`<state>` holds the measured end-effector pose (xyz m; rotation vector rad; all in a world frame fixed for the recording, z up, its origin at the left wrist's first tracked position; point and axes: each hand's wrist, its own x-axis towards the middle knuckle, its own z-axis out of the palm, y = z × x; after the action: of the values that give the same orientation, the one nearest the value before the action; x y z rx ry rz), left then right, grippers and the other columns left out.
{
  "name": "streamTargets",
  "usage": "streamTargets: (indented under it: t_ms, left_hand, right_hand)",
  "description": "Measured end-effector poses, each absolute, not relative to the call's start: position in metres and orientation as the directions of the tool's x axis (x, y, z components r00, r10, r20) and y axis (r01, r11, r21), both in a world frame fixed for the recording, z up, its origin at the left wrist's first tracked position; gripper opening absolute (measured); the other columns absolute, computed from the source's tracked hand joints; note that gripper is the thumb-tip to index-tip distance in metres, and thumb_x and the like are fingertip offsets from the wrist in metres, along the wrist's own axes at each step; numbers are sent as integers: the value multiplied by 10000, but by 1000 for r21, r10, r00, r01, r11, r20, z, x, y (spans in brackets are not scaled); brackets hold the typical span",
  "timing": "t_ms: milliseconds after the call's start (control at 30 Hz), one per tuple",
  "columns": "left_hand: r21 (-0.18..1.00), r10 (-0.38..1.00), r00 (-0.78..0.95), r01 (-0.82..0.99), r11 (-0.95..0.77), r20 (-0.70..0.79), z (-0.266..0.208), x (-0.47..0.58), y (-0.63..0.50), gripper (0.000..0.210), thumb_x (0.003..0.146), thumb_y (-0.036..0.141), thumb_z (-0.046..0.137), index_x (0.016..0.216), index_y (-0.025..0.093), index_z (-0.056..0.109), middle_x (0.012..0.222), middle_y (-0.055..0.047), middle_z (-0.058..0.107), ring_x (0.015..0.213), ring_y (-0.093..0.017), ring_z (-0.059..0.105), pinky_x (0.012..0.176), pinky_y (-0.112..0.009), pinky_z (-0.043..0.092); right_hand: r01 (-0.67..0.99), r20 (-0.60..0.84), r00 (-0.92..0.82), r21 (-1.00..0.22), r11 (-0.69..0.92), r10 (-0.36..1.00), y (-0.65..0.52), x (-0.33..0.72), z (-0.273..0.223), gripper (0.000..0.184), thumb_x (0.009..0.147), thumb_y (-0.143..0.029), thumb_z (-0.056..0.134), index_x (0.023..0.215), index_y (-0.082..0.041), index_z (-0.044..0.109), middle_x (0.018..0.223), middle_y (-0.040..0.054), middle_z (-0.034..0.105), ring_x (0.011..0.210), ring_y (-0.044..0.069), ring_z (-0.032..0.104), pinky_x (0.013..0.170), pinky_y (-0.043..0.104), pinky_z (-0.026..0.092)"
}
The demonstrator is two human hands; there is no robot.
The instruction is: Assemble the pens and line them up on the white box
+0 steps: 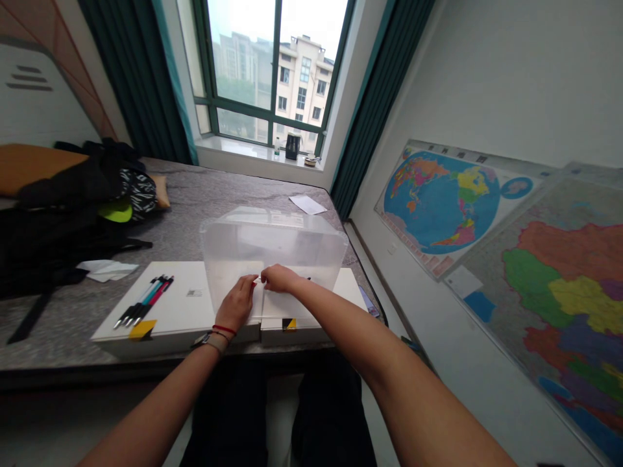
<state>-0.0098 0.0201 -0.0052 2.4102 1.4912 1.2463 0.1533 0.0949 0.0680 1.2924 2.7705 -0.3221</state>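
My left hand [237, 301] and my right hand [278, 279] meet in front of a translucent plastic bin [243, 243], above two white boxes. The fingertips of both are pinched around something small, with a bit of white and red showing, too small to name. A row of several pens [145, 301], in black, teal and pink-red, lies on the left white box [180, 321]. Beneath my right forearm is the right white box [272, 311], with a black-and-yellow mark on its front edge. Part of this box is hidden by the arm.
A grey table [180, 194] carries everything. Black bags and cloth [73, 207] are heaped at the left, with a crumpled white paper [108, 270] nearby. Another white sheet [307, 205] lies behind the bin. Wall maps [442, 201] hang at the right; a window [272, 71] is ahead.
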Motion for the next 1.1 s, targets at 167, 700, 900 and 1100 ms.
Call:
streamTargets:
  t_ms: [167, 700, 900, 1100]
  left_hand:
    - [430, 772, 206, 731, -530, 601, -4, -9, 20, 303, 989, 238, 322, 1238, 193, 490, 1145, -116, 584, 1077, -250, 591, 957, -414, 497]
    - [437, 807, 206, 753, -492, 553, -10, -10, 24, 277, 972, 207, 343, 1150, 211, 555, 1093, -106, 599, 1027, -247, 604, 928, -399, 492]
    - [631, 846, 16, 659, -409, 532, -4, -10, 35, 257, 975, 292, 366, 1072, 193, 582, 1037, -94, 630, 949, -225, 632, 891, -398, 502]
    - [857, 905, -57, 352, -376, 421, 39, -6, 45, 319, 965, 452, 415, 1055, 189, 570, 1006, -64, 677, 737, -148, 669, 701, -300, 532]
  right_hand:
    - [832, -198, -553, -169, 528, 809, 95, 141, 54, 270, 815, -138, 630, 1062, -137, 739, 1059, 126, 739, 969, 225, 687, 822, 252, 487]
    - [825, -11, -535, -225, 519, 845, 70, 154, 67, 233, 892, -201, 522, 1010, -175, 721, 1064, 115, 721, 959, 223, 657, 784, 277, 466]
    - [742, -33, -591, -414, 527, 806, 39, 147, 47, 168, 843, -214, 627, 964, -169, 736, 953, 79, 742, 871, 188, 663, 765, 251, 448]
    - [701, 2, -574, -516, 493, 819, 30, 152, 40, 165, 833, -227, 676, 965, -143, 728, 896, 70, 727, 799, 161, 640, 717, 237, 431]
